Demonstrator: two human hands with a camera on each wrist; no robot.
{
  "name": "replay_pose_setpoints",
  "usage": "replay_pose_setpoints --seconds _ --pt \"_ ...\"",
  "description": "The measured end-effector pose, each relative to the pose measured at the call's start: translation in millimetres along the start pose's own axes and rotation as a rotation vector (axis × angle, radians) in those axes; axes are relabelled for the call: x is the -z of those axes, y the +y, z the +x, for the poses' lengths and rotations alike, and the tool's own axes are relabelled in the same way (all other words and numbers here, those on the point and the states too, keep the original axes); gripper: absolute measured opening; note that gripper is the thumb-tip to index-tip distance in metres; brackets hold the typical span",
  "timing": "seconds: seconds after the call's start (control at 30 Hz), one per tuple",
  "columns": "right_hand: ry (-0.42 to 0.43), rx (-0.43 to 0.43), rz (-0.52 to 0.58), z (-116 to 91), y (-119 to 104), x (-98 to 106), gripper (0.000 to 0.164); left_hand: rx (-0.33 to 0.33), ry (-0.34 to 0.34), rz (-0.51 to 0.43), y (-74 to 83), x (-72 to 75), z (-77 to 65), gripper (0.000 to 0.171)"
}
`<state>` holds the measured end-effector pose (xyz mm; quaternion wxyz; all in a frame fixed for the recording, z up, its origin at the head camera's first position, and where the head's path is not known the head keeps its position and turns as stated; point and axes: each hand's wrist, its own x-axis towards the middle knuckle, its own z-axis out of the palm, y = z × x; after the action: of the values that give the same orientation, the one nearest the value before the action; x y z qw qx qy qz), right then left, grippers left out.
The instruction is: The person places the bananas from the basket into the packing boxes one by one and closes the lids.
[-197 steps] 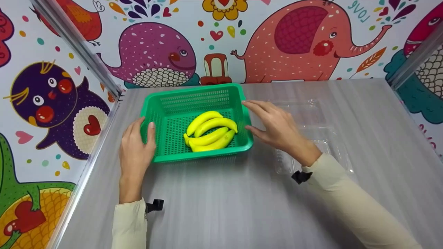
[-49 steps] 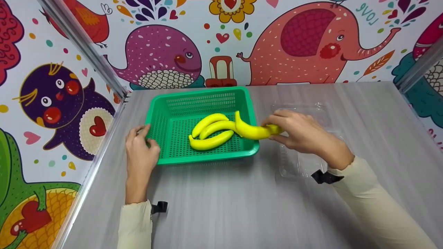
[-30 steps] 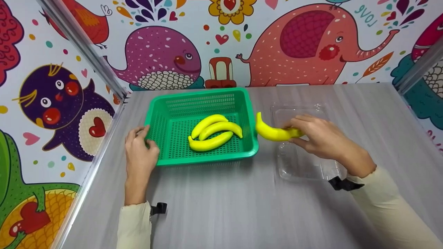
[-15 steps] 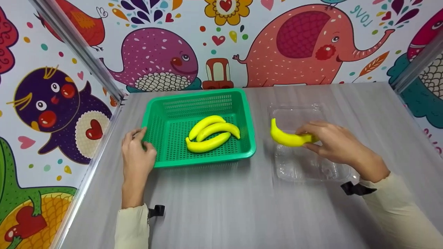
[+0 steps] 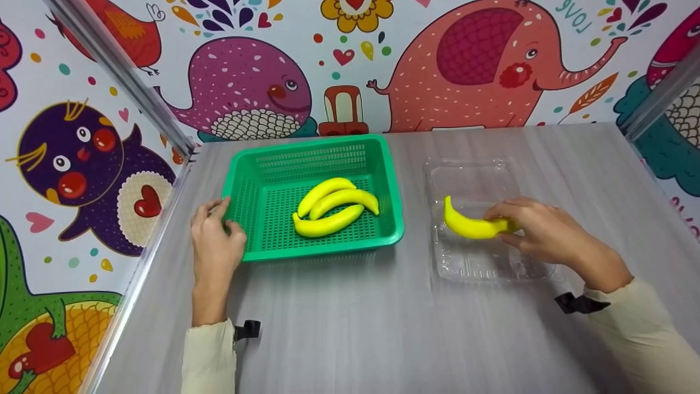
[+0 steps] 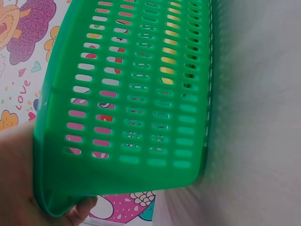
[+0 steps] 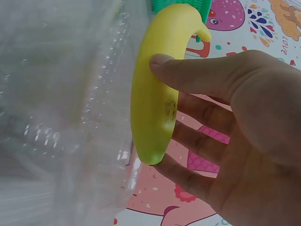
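Observation:
My left hand (image 5: 216, 238) holds the left rim of a green plastic basket (image 5: 322, 253), its fingers around the edge; the left wrist view shows the slotted basket wall (image 6: 127, 169) and part of that hand. Three yellow bananas (image 5: 328, 223) lie on the basket floor. My right hand (image 5: 547, 232) pinches a fourth-sized match, a single banana (image 5: 471, 226), by its right end, thumb (image 7: 193, 73) on the near side and fingers behind. That banana lies roughly level over a clear plastic clamshell container (image 5: 470, 265), which stands opened, its other half (image 5: 470, 178) towards the back wall.
Grey wood-grain table (image 5: 350, 317) under everything. A cartoon-printed wall (image 5: 350, 65) stands behind and another (image 5: 71, 180) on the left, with metal corner posts. Dark wrist straps (image 5: 581, 302) sit at both cuffs.
My right hand, earlier empty at the basket's right rim, has lifted one banana out and carried it right, over the clear container. The left hand stays at the basket's left rim.

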<state>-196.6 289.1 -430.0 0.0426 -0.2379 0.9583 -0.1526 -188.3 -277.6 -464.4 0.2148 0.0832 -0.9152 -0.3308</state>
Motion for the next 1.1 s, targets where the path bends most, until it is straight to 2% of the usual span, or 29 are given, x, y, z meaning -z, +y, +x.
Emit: replay_pose_setpoints --seconds 0.2,0.5,0.83,1.1 --pt "-0.023 0.011 0.0 -1.3 4.9 -5.6 0.04 0.006 -0.001 -0.004 -0.1 -0.2 0.3 0.05" --pt "-0.111 -0.015 -0.01 -0.3 8.0 -15.3 0.04 0.007 -0.008 -0.009 -0.3 -0.1 0.2 0.05" --pt "-0.108 0.023 0.056 -2.0 15.7 -22.3 0.04 -0.004 0.0 -0.01 1.1 1.1 1.3 0.049" --pt "-0.114 0.02 0.085 -2.5 18.9 -24.2 0.039 0.001 -0.002 -0.006 0.9 0.8 -0.2 0.05"
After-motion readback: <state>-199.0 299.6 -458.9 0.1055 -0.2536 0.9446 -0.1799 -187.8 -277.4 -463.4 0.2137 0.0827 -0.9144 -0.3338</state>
